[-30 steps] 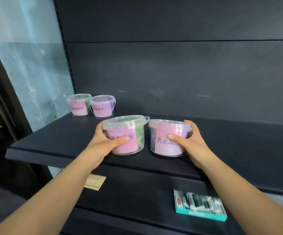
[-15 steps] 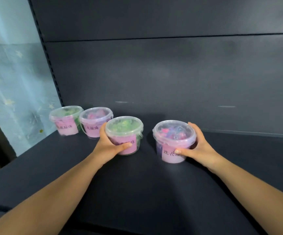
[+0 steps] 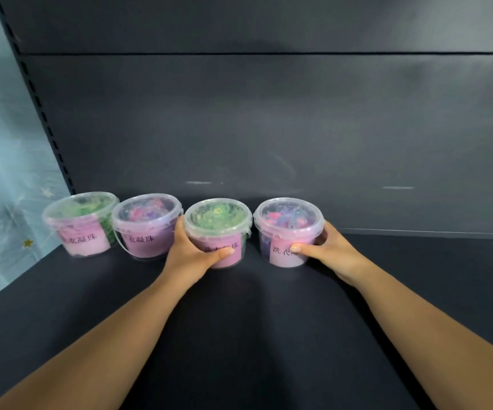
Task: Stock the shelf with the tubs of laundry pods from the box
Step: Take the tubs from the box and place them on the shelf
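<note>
Bearing four tubs (image 3: 217, 220), black shelf (image 3: 254, 321)

The single camera sits on the person's head, facing forward and down over the shelf (image 3: 257, 335) toward its dark back panel (image 3: 269, 128). It is near, above the shelf's front part, so the tubs (image 3: 147, 223) at the shelf's back lie mid-frame, left of centre. The wide lens also takes in the pale blue wall (image 3: 2, 149) left of the shelf.

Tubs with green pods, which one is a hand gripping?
The third tub from the left, gripped by the left hand. The other green tub, at the row's far left, stands untouched.
</note>
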{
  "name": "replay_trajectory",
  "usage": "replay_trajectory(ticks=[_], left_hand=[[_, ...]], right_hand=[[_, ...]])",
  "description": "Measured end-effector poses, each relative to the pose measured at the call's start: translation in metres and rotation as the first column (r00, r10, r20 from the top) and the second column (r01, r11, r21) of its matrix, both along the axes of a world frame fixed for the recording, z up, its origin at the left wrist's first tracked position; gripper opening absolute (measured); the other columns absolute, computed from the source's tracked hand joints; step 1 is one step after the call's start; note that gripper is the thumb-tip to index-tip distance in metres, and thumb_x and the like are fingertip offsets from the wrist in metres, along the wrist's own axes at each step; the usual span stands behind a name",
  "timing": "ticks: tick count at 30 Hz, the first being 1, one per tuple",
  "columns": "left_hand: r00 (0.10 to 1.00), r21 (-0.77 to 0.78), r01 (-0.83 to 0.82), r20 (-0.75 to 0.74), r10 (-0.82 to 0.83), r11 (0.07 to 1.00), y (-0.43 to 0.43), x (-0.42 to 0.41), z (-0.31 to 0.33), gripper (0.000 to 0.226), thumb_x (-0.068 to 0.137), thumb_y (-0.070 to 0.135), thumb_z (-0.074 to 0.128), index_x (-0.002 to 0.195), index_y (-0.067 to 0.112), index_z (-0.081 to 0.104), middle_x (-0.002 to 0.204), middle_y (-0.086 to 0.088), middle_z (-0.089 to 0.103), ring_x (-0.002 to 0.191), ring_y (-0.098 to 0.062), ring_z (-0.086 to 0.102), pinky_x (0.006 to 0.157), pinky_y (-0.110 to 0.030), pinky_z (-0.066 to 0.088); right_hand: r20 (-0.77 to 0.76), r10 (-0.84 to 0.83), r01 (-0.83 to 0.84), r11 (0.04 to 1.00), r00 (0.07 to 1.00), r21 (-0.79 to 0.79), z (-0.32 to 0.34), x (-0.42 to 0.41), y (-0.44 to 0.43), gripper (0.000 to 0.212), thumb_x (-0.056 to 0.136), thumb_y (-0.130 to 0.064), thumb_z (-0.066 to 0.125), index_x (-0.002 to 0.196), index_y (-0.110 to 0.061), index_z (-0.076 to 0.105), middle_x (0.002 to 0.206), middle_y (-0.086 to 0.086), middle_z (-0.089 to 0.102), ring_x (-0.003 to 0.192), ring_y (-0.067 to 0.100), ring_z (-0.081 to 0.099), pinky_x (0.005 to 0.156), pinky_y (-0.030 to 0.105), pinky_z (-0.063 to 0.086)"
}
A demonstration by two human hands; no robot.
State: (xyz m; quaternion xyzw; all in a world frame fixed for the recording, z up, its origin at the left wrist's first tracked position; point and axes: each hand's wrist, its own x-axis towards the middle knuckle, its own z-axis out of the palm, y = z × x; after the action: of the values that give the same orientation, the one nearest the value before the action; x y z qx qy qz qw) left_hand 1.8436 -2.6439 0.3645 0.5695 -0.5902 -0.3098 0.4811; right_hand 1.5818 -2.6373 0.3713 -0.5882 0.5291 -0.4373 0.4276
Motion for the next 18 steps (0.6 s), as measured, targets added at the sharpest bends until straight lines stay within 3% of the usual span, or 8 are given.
replay_trajectory(ticks=[4,8,12,18], left_hand=[[1.000,0.047,-0.028,0.008,0.027,0.998,-0.006,-0.001,-0.004,0.099,0.043,0.039,0.086,0.130,0.019,0.044,0.124,0.005,0.056,0.114,-0.011,0.053,0.100,-0.028,0.041],[0.999,0.049,-0.049,-0.006,0.049,0.998,-0.008,-0.003,-0.004,0.085,0.057,0.026,0.085,0.131,0.018,0.045,0.126,0.003,0.057,0.114,-0.013,0.053,0.100,-0.027,0.040],[0.996,0.051,-0.073,-0.038,0.075,0.996,-0.008,-0.004,-0.002,0.084,0.058,0.027,0.084,0.131,0.018,0.043,0.127,0.003,0.056,0.114,-0.012,0.052,0.099,-0.026,0.040],[0.999,0.052,-0.016,-0.051,0.018,0.999,-0.010,-0.002,-0.001,0.085,0.059,0.025,0.084,0.132,0.020,0.041,0.127,0.006,0.054,0.115,-0.011,0.051,0.102,-0.027,0.038]], right_hand=[[-0.039,-0.034,0.033,0.999,0.999,-0.031,-0.002,0.004,-0.001,0.089,0.055,-0.029,0.087,0.131,-0.025,0.043,0.122,-0.012,0.058,0.114,0.004,0.054,0.099,0.027,0.043],[-0.076,-0.086,0.078,0.992,0.993,-0.102,-0.001,0.011,0.001,0.075,0.065,-0.019,0.082,0.126,-0.032,0.039,0.117,-0.019,0.055,0.109,-0.003,0.051,0.094,0.018,0.039],[-0.106,-0.125,0.109,0.983,0.986,-0.145,0.000,0.016,0.004,0.069,0.066,-0.018,0.082,0.121,-0.030,0.042,0.116,-0.013,0.055,0.107,0.002,0.052,0.083,0.005,0.040],[-0.093,-0.157,0.149,0.985,0.983,-0.087,-0.001,0.019,0.010,0.075,0.071,-0.022,0.078,0.134,-0.026,0.039,0.115,-0.019,0.056,0.107,-0.002,0.054,0.093,0.018,0.039]])
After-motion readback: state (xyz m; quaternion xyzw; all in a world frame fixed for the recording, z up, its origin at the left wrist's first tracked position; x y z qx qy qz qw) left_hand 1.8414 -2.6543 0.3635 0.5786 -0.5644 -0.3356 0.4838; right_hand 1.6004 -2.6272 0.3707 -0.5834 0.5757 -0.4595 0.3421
